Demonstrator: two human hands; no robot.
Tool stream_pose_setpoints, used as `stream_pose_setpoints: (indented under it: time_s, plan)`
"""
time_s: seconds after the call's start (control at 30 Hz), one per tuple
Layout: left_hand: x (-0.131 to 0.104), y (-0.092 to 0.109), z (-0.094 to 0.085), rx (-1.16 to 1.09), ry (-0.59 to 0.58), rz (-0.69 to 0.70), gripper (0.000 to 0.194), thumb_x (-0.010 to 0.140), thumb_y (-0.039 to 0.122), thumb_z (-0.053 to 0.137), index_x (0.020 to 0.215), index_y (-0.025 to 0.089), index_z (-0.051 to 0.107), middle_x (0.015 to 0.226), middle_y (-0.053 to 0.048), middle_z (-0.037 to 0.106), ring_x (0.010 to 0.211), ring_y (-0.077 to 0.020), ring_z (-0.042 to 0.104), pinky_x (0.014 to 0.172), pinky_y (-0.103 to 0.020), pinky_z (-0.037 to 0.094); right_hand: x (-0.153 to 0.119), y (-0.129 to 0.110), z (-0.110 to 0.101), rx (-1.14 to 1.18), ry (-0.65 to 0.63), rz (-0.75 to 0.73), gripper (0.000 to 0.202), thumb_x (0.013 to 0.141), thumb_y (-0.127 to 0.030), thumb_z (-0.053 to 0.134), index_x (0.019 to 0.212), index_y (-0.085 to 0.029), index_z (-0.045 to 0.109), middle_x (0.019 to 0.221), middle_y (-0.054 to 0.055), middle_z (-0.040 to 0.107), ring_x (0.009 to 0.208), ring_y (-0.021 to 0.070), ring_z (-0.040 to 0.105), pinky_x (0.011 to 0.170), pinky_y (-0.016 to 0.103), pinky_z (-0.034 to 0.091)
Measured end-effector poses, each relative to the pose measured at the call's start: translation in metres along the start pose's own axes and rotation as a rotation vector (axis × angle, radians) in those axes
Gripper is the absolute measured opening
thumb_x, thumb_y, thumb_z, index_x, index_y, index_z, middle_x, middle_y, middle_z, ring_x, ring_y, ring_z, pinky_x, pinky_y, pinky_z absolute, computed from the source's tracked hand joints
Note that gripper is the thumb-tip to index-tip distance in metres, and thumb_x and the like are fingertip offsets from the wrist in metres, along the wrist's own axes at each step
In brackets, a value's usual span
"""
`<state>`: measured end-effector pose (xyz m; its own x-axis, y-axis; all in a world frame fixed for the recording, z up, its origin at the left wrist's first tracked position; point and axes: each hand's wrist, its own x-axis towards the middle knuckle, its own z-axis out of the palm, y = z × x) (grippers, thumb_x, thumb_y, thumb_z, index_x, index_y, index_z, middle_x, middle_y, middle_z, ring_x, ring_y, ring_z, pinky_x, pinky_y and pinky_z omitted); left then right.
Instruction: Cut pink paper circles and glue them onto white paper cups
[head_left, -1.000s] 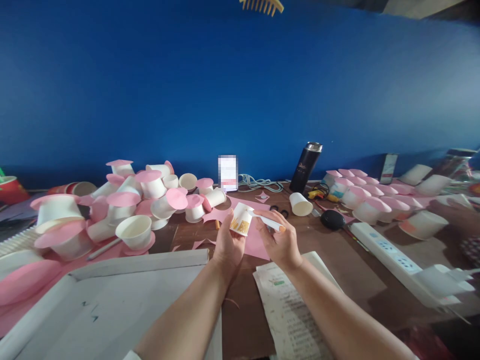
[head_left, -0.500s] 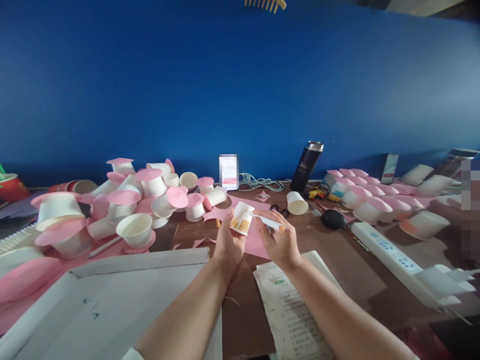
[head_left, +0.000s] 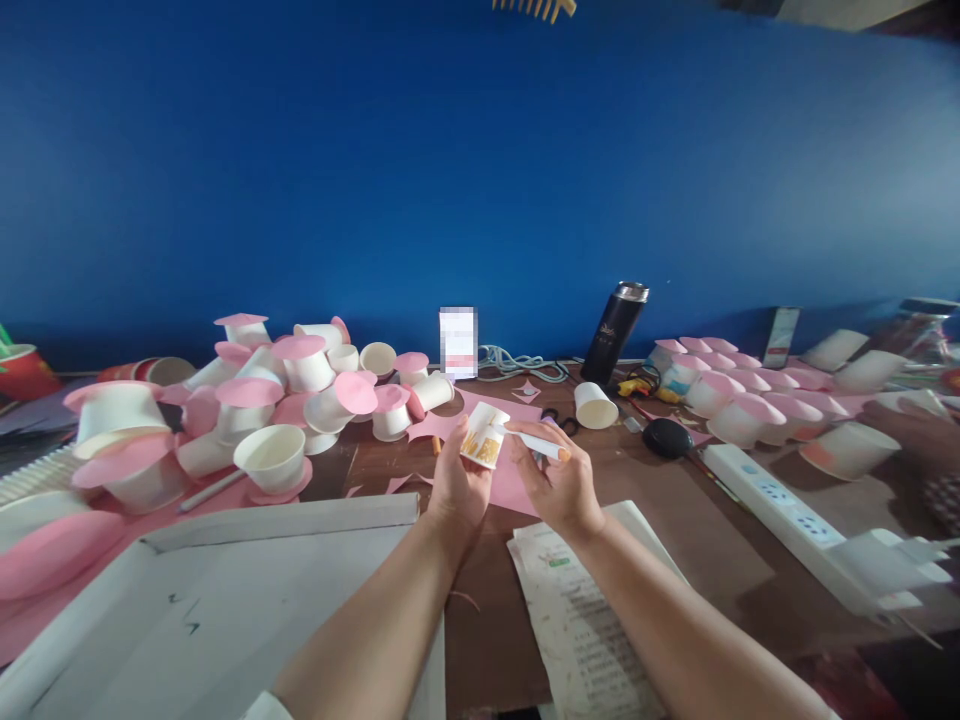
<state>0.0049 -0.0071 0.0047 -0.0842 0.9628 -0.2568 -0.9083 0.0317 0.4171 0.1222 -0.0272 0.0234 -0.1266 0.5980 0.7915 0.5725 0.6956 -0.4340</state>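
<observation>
The patterned cup point(head_left: 484, 438) looks like matt paper, the pen point(head_left: 541, 444) smooth plastic, the flask top point(head_left: 632, 292) shiny metal.

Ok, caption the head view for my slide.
Left hand holding an orange-marked paper cup, right hand holding a pen to it, before a blue wall.

left hand point(head_left: 459, 492): bare | right hand point(head_left: 568, 492): bare | forearms point(head_left: 375, 615): bare | left sleeve edge point(head_left: 268, 707): whitish

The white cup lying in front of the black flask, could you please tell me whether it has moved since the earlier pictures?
Yes, slightly: judged against the black flask, the white cup has shifted left since the earliest picture.
</observation>
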Motion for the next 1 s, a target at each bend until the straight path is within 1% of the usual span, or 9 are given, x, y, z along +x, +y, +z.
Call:
stream_pose_setpoints:
  time_s: [0.2, 0.33, 0.47, 0.57, 0.73, 0.87, 1.0]
  plan:
    - [-0.001, 0.0004, 0.0019, 0.002, 0.027, -0.001, 0.023, 0.079, 0.024, 0.065, 0.1, 0.016, 0.065, 0.103, -0.009, 0.07, 0.108, -0.0214, 0.062, 0.087, -0.027, 0.051, 0.0004, -0.002, -0.0003, 0.014, -0.005, 0.003, 0.019, 0.09, -0.025, 0.053, 0.102, -0.022, 0.066, 0.09, 0.007, 0.071, 0.086, 0.0199, 0.066, 0.077, 0.032, 0.054]
    - [-0.0029, 0.0013, 0.0034, 0.005, 0.026, 0.007, 0.018, 0.079, 0.023, 0.064, 0.096, 0.016, 0.066, 0.098, -0.008, 0.071, 0.104, -0.0202, 0.063, 0.084, -0.025, 0.052, 0.0005, -0.0025, -0.0005, 0.021, -0.016, 0.002, 0.019, 0.09, -0.023, 0.052, 0.102, -0.022, 0.066, 0.091, 0.006, 0.07, 0.082, 0.0187, 0.066, 0.076, 0.032, 0.054]
    - [-0.003, 0.0015, 0.0034, 0.013, 0.001, 0.008, 0.016, 0.079, 0.023, 0.064, 0.093, 0.015, 0.066, 0.095, -0.007, 0.071, 0.099, -0.0189, 0.065, 0.083, -0.025, 0.052, 0.0003, -0.0031, -0.0003, 0.019, -0.011, -0.001, 0.017, 0.088, -0.021, 0.054, 0.101, -0.022, 0.066, 0.089, 0.005, 0.07, 0.082, 0.0183, 0.065, 0.076, 0.031, 0.053]
    - [-0.0023, 0.0018, 0.0045, 0.007, 0.02, -0.009, 0.018, 0.08, 0.023, 0.064, 0.096, 0.015, 0.066, 0.098, -0.008, 0.071, 0.101, -0.0197, 0.064, 0.085, -0.026, 0.052, -0.0001, -0.0026, -0.0009, 0.018, 0.012, -0.001, 0.017, 0.088, -0.02, 0.055, 0.1, -0.021, 0.066, 0.091, 0.005, 0.071, 0.084, 0.0179, 0.065, 0.077, 0.03, 0.052]
    - [-0.0011, 0.0021, 0.0052, 0.005, 0.066, -0.007, 0.023, 0.08, 0.026, 0.065, 0.101, 0.017, 0.065, 0.108, -0.009, 0.069, 0.108, -0.0215, 0.062, 0.088, -0.028, 0.052, 0.001, 0.0014, -0.0037, -0.009, 0.131, 0.063, 0.015, 0.087, -0.023, 0.056, 0.098, -0.019, 0.066, 0.088, 0.007, 0.071, 0.082, 0.0195, 0.066, 0.077, 0.033, 0.053]
    - [0.001, 0.001, 0.0026, 0.016, 0.081, -0.015, 0.027, 0.077, 0.028, 0.068, 0.102, 0.018, 0.065, 0.109, -0.009, 0.069, 0.106, -0.0215, 0.063, 0.087, -0.028, 0.053, 0.0014, 0.0043, -0.0033, -0.022, 0.13, 0.084, 0.015, 0.087, -0.025, 0.055, 0.097, -0.019, 0.066, 0.086, 0.006, 0.071, 0.079, 0.0192, 0.066, 0.075, 0.032, 0.054]
    - [0.0025, 0.0002, 0.0014, 0.003, 0.08, -0.018, 0.026, 0.077, 0.027, 0.068, 0.101, 0.018, 0.065, 0.108, -0.01, 0.069, 0.103, -0.0208, 0.065, 0.085, -0.028, 0.053, 0.0006, 0.0048, -0.0019, -0.019, 0.116, 0.064, 0.016, 0.087, -0.023, 0.056, 0.099, -0.019, 0.066, 0.088, 0.005, 0.07, 0.081, 0.0188, 0.065, 0.079, 0.033, 0.052]
